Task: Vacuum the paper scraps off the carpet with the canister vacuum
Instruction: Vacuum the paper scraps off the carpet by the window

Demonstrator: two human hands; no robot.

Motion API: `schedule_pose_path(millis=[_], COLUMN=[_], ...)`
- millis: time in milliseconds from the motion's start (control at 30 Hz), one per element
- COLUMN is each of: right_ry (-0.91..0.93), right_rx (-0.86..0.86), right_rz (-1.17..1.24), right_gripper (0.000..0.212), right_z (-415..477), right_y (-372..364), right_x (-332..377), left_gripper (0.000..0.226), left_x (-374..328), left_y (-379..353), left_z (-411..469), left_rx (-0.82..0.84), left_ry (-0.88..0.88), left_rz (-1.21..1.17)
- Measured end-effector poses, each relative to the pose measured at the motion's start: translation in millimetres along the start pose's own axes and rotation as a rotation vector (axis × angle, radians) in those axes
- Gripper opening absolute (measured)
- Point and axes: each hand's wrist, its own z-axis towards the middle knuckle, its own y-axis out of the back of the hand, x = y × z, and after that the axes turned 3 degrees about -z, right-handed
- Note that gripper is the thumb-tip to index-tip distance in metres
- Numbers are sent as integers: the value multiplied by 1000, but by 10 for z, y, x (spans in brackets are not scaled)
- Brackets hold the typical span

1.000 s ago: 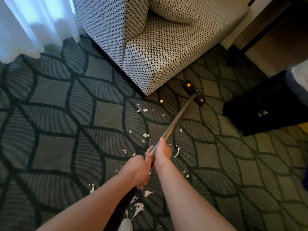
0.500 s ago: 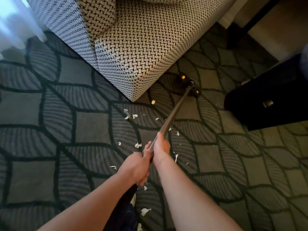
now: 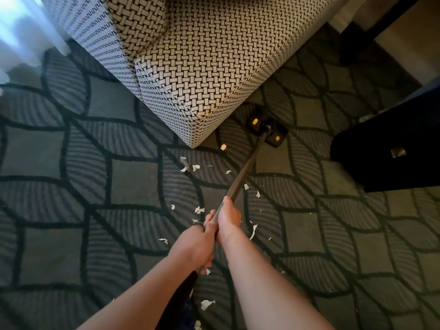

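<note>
Both of my hands grip the metal vacuum wand (image 3: pixel 245 172), which runs forward and to the right. My left hand (image 3: pixel 194 246) holds it lower down, and my right hand (image 3: pixel 227 219) sits just ahead of it. At the wand's far end the black floor head (image 3: pixel 266 129) with yellow marks rests on the dark patterned carpet (image 3: pixel 71 210), just right of the sofa's corner. Several white paper scraps (image 3: pixel 190 166) lie scattered on the carpet between my hands and the sofa, mostly left of the wand. A dark hose drops between my forearms.
A sofa (image 3: pixel 202 67) in black-and-white woven fabric fills the top middle, its corner pointing at me. A black box-like object (image 3: pixel 390 148) stands on the right. White curtain (image 3: pixel 21 27) hangs at the top left. Open carpet spreads to the left and lower right.
The view has shifted closer to the sofa. The floor head has slid forward to lie beside the sofa's corner. Both hands keep the same hold on the wand.
</note>
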Motion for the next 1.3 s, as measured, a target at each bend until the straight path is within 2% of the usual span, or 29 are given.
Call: schedule_pose_path(millis=[233, 367, 467, 600, 800, 1300], right_ry=[-48, -66, -76, -70, -69, -56], right_rx=[6, 49, 63, 73, 87, 123], right_rz=[86, 74, 30, -18, 8, -22], right_gripper=[32, 28, 35, 39, 37, 38], right_z=[-130, -304, -446, -563, -672, -1116], right_y=[-91, -155, -217, -298, -392, -629], right_x=[-221, -548, -795, -1060, -1301, -2065], left_gripper=[66, 62, 60, 67, 58, 69], left_x=[167, 453, 678, 916, 1195, 1940], left_y=[100, 206, 284, 389, 489, 801], left_z=[-266, -484, -647, -785, -925, -1369], left_rx=[-16, -47, -46, -31, -15, -56], left_ry=[6, 9, 13, 26, 5, -17], left_rz=[18, 21, -6, 6, -39, 8])
